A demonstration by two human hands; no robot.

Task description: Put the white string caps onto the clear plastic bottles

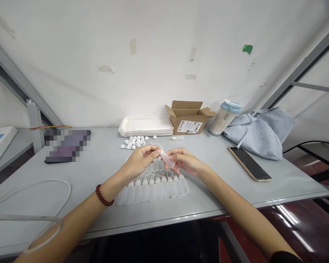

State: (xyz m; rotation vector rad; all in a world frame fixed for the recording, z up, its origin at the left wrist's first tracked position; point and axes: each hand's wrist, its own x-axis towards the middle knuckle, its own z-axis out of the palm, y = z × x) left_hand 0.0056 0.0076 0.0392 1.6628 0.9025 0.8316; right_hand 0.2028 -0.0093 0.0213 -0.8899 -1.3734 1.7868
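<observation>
Both my hands meet above the middle of the grey table. My right hand grips a small clear plastic bottle, tilted with its top toward the left. My left hand pinches the bottle's top end, where a small cap or nozzle sits; I cannot make out which. A bead bracelet circles my left wrist. Under my hands lies a row of several identical clear bottles, side by side. A pile of small white caps lies farther back.
A stack of white trays, an open cardboard box and a lidded cup stand by the wall. A light blue cloth bag and a phone lie right. Clear tubing loops at the left front.
</observation>
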